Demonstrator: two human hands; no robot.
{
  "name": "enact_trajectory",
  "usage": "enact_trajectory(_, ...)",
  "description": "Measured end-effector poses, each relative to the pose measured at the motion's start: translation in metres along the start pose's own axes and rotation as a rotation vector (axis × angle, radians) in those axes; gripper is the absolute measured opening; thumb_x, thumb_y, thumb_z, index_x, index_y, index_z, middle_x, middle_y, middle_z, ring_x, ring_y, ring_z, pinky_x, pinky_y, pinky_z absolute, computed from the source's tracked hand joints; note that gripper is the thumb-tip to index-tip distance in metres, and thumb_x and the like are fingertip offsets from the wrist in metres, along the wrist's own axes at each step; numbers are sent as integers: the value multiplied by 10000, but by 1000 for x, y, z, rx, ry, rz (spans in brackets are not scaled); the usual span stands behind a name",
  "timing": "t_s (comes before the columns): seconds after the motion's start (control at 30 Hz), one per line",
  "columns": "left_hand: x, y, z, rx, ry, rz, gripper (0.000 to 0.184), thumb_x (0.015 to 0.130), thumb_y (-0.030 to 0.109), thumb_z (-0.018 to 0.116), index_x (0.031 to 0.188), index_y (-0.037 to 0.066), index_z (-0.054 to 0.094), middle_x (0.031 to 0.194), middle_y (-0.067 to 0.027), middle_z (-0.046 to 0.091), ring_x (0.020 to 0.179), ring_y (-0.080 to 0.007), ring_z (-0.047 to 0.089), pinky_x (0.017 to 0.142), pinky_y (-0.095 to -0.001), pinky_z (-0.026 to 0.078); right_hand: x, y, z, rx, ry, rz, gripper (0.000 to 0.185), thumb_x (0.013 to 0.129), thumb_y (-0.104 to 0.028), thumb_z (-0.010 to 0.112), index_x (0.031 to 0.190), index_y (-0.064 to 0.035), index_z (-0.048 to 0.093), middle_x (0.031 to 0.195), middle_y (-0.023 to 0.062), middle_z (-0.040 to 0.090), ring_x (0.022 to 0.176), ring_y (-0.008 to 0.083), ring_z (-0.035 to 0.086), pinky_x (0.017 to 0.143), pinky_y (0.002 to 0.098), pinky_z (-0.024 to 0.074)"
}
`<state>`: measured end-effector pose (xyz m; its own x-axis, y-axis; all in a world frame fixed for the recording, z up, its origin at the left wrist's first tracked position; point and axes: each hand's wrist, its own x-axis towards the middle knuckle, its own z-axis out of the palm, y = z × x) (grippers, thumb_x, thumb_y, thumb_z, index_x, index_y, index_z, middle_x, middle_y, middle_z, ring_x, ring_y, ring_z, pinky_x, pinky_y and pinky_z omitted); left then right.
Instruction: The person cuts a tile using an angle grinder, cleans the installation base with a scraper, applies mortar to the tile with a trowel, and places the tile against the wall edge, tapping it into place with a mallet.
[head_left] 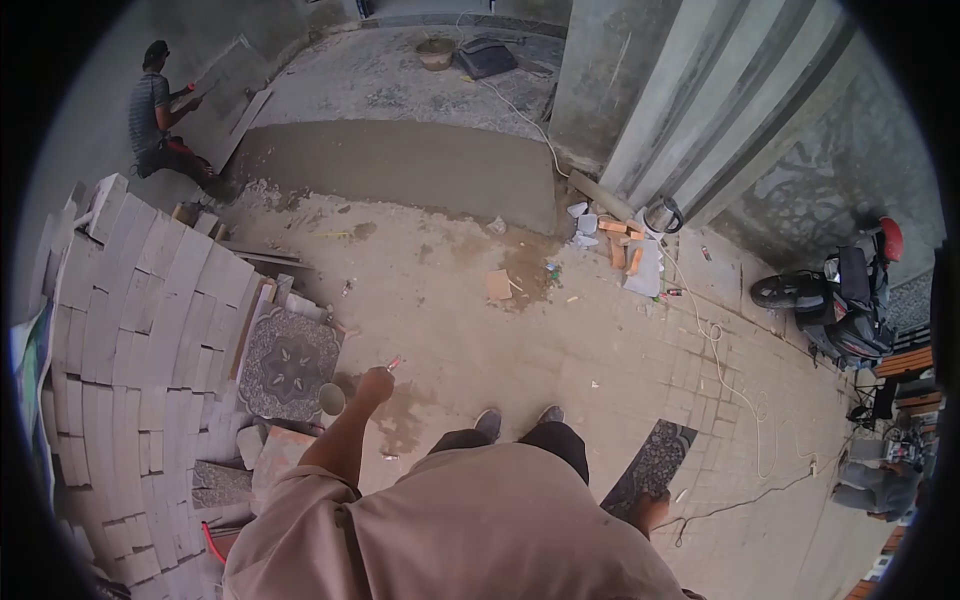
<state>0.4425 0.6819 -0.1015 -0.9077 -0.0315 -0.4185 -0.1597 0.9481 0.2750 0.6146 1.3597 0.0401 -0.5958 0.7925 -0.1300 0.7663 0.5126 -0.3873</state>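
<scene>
My left hand [376,385] is stretched forward at the left, its fingers closed. A small red-and-white object [394,364] sticks out of it, too small to name. Beside that hand stands a round grey container [332,399], next to a patterned stone tile [288,363]. Low on the right, my right hand [650,512] grips the lower end of a dark speckled stone slab [654,462], which hangs tilted at my side. My fingers there are partly hidden. My two shoes [488,423] stand on the dusty paving between the hands.
Stacked grey blocks [150,270] fill the left side. A strip of wet cement [400,170] lies ahead, with a crouching person [160,120] at its left. Broken bricks [618,245] and a kettle [662,214] sit ahead right. A motorcycle [845,295] and a pale cable [715,350] are on the right.
</scene>
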Motion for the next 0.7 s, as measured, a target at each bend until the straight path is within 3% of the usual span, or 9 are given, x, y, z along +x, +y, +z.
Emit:
enact_trajectory(0.03, 4, -14, 11, 132, 4, 110, 196, 871, 174, 655, 927, -9, 699, 908, -218, 733, 812, -315, 740, 723, -454, 602, 6, 0, 23, -13, -52, 44, 454, 793, -112, 703, 1188, 98, 626, 1107, 321, 698, 1066, 486, 673, 892, 540, 529)
enact_trajectory(0.07, 1, -17, 17, 535, 14, 299, 222, 869, 203, 676, 924, -10, 697, 877, -200, 731, 749, -279, 739, 671, -431, 607, 15, 3, 46, -26, -110, 76, 454, 787, -117, 708, 1182, 92, 629, 1095, 314, 703, 1067, 479, 675, 888, 542, 532)
enact_trajectory(0.1, 9, -34, 50, 105, -15, 173, 219, 878, 200, 669, 923, -12, 695, 856, -177, 723, 710, -267, 728, 637, -411, 604, 26, 6, 65, -78, -202, 47, 440, 788, -115, 704, 1173, 84, 633, 1086, 313, 704, 1065, 472, 680, 893, 544, 537)
enact_trajectory(0.17, 14, -47, 76, -284, -65, 85, 212, 895, 187, 659, 940, -17, 695, 854, -143, 721, 691, -252, 723, 605, -383, 603, 55, 7, 102, -196, -363, -20, 420, 790, -110, 699, 1162, 74, 635, 1079, 311, 706, 1062, 466, 683, 899, 544, 543)
enact_trajectory(0.23, 21, -26, 53, -244, -81, 87, 209, 903, 176, 655, 959, -21, 697, 872, -132, 727, 710, -248, 728, 608, -375, 605, 76, -21, 131, -289, -459, -61, 410, 794, -107, 698, 1158, 69, 632, 1082, 312, 704, 1063, 469, 683, 902, 542, 545)
enact_trajectory(0.33, 23, 5, 10, -445, -276, -178, 202, 903, 150, 648, 994, -21, 704, 906, -130, 734, 732, -243, 736, 620, -364, 615, 117, -76, 166, -374, -548, -136, 394, 801, -101, 696, 1153, 61, 628, 1087, 312, 702, 1063, 474, 682, 906, 540, 548)
enact_trajectory(0.43, 44, -47, 29, -548, -64, -220, 273, 752, 300, 818, 888, 70, 761, 932, -107, 754, 943, -311, 720, 805, -441, 584, 164, -157, 187, -388, -583, -243, 378, 807, -96, 695, 1147, 54, 623, 1092, 313, 700, 1064, 478, 681, 911, 538, 551)
enact_trajectory(0.53, 59, 2, -68, -737, 34, -642, 201, 823, 202, 721, 913, 23, 734, 875, -95, 741, 823, -239, 728, 710, -376, 594, 222, -242, 212, -356, -563, -378, 363, 813, -90, 694, 1141, 47, 619, 1096, 313, 698, 1065, 483, 680, 915, 536, 553)
enact_trajectory(0.7, 93, 23, -100, -1012, 256, -738, 174, 876, 178, 692, 926, 17, 733, 742, -93, 717, 629, -176, 687, 602, -335, 572, 286, -420, 244, -303, -492, -584, 365, 823, -91, 710, 1150, 36, 604, 1102, 315, 695, 1059, 492, 678, 923, 533, 554)
